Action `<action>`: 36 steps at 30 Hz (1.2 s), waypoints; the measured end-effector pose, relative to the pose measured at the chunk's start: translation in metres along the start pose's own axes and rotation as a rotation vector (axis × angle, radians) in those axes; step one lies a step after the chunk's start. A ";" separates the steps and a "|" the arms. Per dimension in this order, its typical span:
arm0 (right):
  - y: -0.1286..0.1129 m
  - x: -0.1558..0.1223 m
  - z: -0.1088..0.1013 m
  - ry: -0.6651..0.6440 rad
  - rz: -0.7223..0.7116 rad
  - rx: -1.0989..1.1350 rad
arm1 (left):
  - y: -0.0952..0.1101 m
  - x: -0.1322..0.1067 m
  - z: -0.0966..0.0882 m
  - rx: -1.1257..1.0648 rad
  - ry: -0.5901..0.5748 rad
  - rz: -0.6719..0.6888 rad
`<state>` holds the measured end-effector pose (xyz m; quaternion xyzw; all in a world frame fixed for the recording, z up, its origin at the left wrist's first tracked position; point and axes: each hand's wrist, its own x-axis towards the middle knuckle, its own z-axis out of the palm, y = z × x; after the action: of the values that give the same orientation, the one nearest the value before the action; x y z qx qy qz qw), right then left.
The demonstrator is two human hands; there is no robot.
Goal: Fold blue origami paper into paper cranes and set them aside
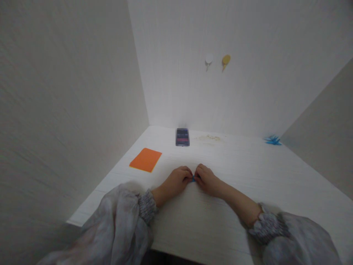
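Note:
Between my two hands is a small piece of blue paper [193, 179], mostly hidden by the fingers. My left hand [179, 179] pinches its left side, and my right hand [205, 178] pinches its right side. Both hands are close together just above or on the white table [176, 221]; the exact gap cannot be made out. A stack of orange square paper [146, 160] with a yellow edge lies on the table to the left of my left hand.
Beyond my hands, a dark, blurred-out rectangular device [182, 137] stands near the back wall. Blue folded paper pieces [273, 140] sit in the far right corner. A white hook [209, 59] and a yellow hook [226, 60] are on the wall. Brownish marks [212, 138] stain the tabletop.

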<state>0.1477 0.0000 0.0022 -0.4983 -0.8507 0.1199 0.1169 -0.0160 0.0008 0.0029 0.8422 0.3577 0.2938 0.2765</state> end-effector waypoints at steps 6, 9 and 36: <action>0.004 0.000 0.002 0.015 0.009 0.034 | -0.005 0.001 0.001 -0.041 0.004 -0.010; 0.005 -0.001 0.003 0.022 0.010 0.044 | -0.005 0.001 0.001 0.000 -0.020 0.014; 0.028 -0.001 -0.006 -0.006 0.069 0.458 | 0.012 -0.003 -0.014 0.499 -0.285 0.295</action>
<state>0.1731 0.0132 -0.0008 -0.4871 -0.7841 0.3152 0.2202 -0.0225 -0.0051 0.0200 0.9594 0.2507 0.1128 0.0632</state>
